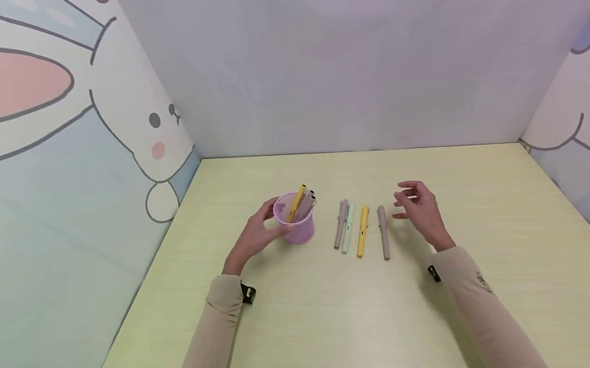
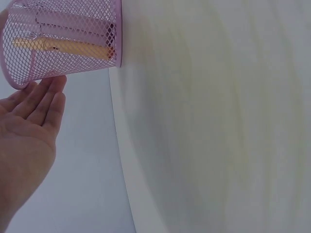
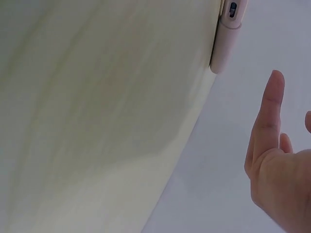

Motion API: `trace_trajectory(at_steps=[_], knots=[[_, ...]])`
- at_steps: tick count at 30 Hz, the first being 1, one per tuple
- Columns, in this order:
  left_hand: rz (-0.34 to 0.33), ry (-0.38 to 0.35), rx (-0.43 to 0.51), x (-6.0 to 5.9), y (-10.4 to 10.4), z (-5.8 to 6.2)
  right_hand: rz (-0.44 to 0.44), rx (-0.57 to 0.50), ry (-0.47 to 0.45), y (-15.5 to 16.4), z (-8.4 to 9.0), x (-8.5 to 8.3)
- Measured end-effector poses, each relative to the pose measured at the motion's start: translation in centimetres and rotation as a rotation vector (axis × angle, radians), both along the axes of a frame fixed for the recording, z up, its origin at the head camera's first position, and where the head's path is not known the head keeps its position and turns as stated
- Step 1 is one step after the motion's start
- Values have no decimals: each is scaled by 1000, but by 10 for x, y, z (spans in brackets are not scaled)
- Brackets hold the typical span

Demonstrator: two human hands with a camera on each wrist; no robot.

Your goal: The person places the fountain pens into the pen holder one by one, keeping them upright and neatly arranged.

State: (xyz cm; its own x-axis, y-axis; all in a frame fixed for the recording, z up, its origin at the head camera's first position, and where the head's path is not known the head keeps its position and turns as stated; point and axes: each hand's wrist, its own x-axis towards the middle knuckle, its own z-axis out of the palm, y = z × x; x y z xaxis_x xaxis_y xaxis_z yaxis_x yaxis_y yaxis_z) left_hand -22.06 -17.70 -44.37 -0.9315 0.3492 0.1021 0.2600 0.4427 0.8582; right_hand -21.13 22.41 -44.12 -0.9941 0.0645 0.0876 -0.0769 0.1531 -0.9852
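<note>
Cups: one cup (image 1: 301, 233). Pens on the table (image 1: 295, 322): four, comprising two mauve pens (image 1: 384, 234), one green pen (image 1: 347, 229) and one yellow pen (image 1: 363, 232). Pens inside the cup: three distinguishable by their ends, being one yellow and two mauve; lower parts overlap, so this figure is a visible count only. Visible total: seven pens, of which four mauve, two yellow, one green. Tables: one. Hands: two, one left hand (image 1: 257, 233) and one right hand (image 1: 423, 211). Sleeves (image 1: 208, 335): two. Black wrist pieces (image 1: 249, 294): two, one per arm. Walls (image 1: 343, 70) in the head view: three.
</note>
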Motion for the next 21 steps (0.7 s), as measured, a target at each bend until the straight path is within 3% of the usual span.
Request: trace_trajectory(at_steps=[13,21], knots=[[2,-13,8,-1,1,1,63,99,-169,5,0,-1],[9,-25,4,-1,2,1,101,109,-208,3,2,0]])
